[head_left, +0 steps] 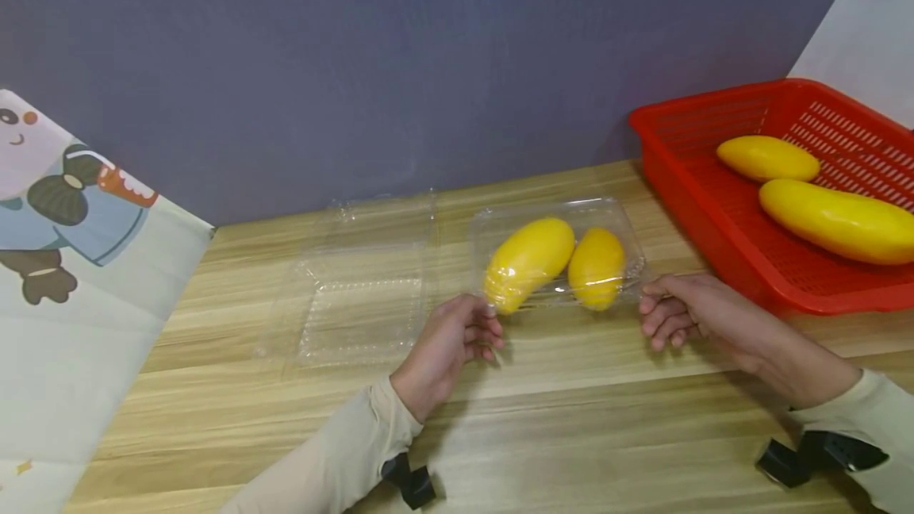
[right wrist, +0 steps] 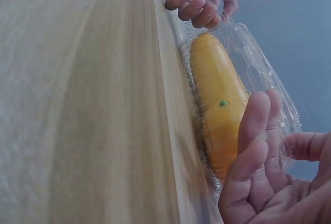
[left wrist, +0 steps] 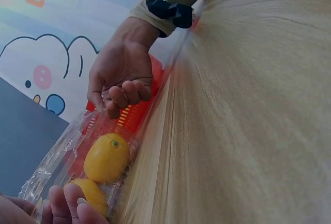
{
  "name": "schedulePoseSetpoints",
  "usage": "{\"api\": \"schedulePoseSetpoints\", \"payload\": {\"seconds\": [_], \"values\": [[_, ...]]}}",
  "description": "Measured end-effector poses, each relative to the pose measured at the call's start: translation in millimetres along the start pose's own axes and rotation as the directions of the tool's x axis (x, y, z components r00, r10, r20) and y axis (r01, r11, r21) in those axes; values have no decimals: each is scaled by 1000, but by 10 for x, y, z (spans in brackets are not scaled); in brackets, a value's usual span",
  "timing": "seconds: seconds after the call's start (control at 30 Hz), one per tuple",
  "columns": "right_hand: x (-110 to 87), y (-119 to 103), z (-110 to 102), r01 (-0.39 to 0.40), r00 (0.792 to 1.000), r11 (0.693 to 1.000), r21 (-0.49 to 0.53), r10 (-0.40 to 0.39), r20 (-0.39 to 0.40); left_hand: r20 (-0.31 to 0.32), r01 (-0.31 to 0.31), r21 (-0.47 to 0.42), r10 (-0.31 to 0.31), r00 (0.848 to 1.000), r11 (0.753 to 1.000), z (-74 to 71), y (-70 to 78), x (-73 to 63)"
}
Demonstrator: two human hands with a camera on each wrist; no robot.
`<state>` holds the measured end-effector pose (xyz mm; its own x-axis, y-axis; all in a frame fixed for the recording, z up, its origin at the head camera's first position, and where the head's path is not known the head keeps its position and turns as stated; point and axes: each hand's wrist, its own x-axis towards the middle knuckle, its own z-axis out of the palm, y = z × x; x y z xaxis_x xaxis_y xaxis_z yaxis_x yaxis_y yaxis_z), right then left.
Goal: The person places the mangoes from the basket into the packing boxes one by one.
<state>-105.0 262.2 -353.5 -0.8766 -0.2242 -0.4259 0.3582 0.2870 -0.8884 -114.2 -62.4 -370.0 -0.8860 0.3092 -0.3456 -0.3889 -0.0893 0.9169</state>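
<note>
A clear plastic clamshell box [head_left: 500, 222] holds two yellow mangoes, a longer mango [head_left: 531, 256] on the left and a shorter mango [head_left: 597, 264] on the right. Its lid lies over them. My left hand [head_left: 451, 343] pinches the lid's front left corner between thumb and forefinger. At the front right corner, my right hand [head_left: 689, 312] pinches the lid's edge, its other fingers loosely curled. In the right wrist view the lid film [right wrist: 251, 53] stands tilted above the fruit, a little apart from the box's base at the front.
A second clear clamshell box [head_left: 364, 320] lies open to the left. At the right stands a red basket [head_left: 703, 220] with a small yellow fruit [head_left: 767, 159] and a longer yellow fruit [head_left: 839, 216]. A grey wall [head_left: 400, 70] borders the wooden table's back.
</note>
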Motion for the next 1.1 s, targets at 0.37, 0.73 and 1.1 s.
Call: {"api": "schedulePoseSetpoints", "payload": {"seconds": [0.37, 0.73, 1.1], "values": [[21, 16, 4, 18, 1000, 1000, 6, -18, -3, -9, -3, -11, 3, 1000, 1000, 5, 4, 4], [11, 19, 7, 23, 999, 1000, -21, -24, -38, -25, -16, 48, 17, 1000, 999, 13, 12, 19], [7, 26, 32, 41, 997, 999, -20, -42, -60, -38, -17, 64, 20, 999, 998, 32, 10, 28]]}}
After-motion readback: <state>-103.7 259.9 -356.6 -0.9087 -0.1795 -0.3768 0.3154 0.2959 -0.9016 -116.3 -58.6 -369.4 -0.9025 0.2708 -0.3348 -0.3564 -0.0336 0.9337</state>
